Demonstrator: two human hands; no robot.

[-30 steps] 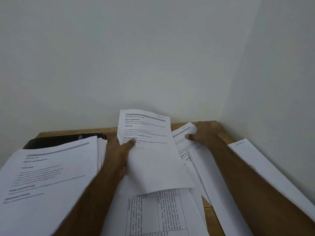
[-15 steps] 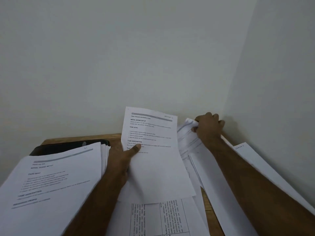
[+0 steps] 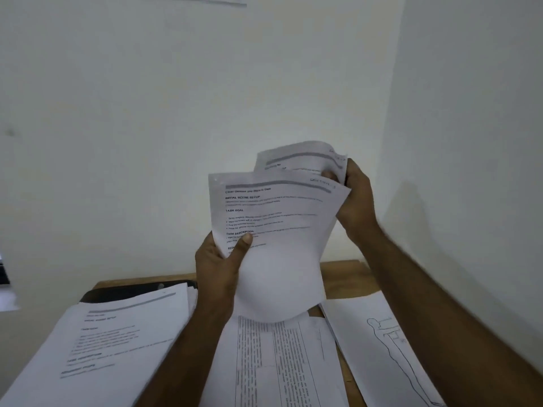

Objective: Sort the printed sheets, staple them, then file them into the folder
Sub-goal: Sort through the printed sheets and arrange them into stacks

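Head view shows a wooden tabletop [image 3: 346,274] in the corner of two pale walls, and I take the tabletop as the landmark for all places.

On its left part lies a thick stack of printed sheets [image 3: 117,342], the largest thing, with a grey bar and headings on its top page. Under the far end of this stack a black folder [image 3: 123,292] shows its edge. In the middle of the tabletop, near the person, lies a sheet with a table of small text [image 3: 276,362]. On the right part lies a sheet with an outline drawing of a body [image 3: 385,348], on top of other white sheets.

Above the tabletop, raised in front of the back wall, is a printed sheet [image 3: 279,230] with the headings "INITIAL SCENE SETUP" and "TASK GOAL". The left hand [image 3: 220,265] holds it at the lower left edge, the thumb pressing on the front. Its lower part curves down, just over the table sheet.

Behind it, a little higher, is a second printed sheet [image 3: 302,160]. The right hand [image 3: 355,201] pinches it at the upper right corner, so this grip is closed on paper.
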